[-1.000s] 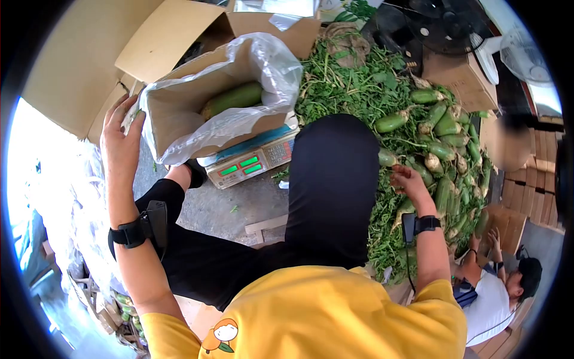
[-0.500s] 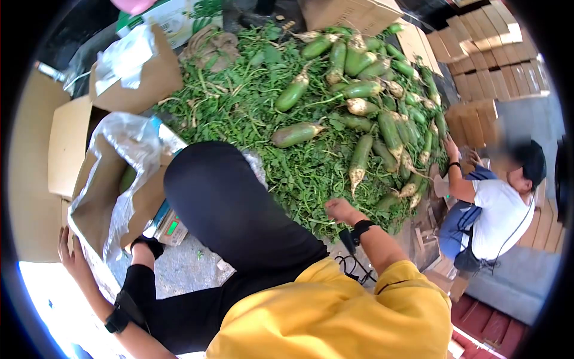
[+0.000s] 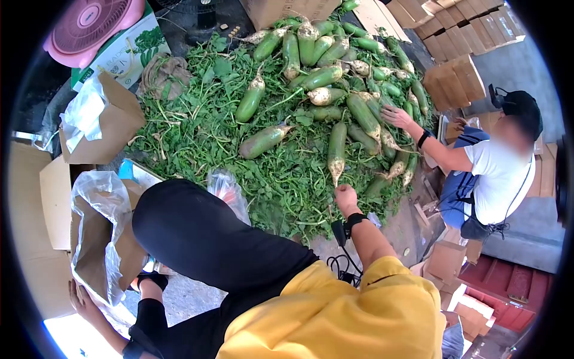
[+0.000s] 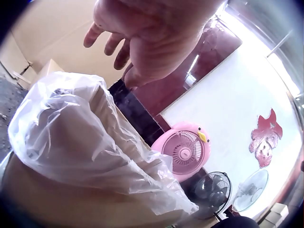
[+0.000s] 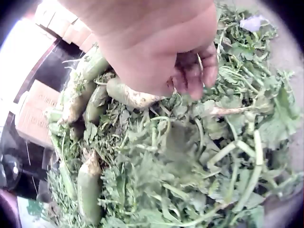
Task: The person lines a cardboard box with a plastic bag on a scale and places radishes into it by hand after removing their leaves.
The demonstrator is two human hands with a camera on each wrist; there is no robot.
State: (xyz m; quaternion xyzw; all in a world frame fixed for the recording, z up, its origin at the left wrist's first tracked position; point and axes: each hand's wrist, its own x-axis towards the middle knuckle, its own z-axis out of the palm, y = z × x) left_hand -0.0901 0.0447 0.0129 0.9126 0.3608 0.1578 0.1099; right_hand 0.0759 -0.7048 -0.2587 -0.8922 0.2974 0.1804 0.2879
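Observation:
My right hand (image 3: 345,200) pinches the thin root end of a green radish (image 3: 336,149) lying on the leaves, its body pointing away from me. In the right wrist view that radish (image 5: 133,97) shows partly from behind the hand (image 5: 156,52), with the root tip hidden by the curled fingers. My left hand (image 3: 86,304) is beside a cardboard box (image 3: 127,257) lined with a clear plastic bag (image 3: 98,191). Its fingers hang loosely and hold nothing in the left wrist view, where the bag (image 4: 71,133) drapes over the rim.
Several more green radishes (image 3: 323,78) are heaped on a wide bed of leaves (image 3: 203,125). A person in a white shirt (image 3: 499,173) reaches into the heap from the right. At the back left stand an open carton (image 3: 113,119) and a pink fan (image 3: 89,24).
My head view has swung right, and the box now sits at the left edge. My right hand has reached the radish's root. The other person now touches the heap.

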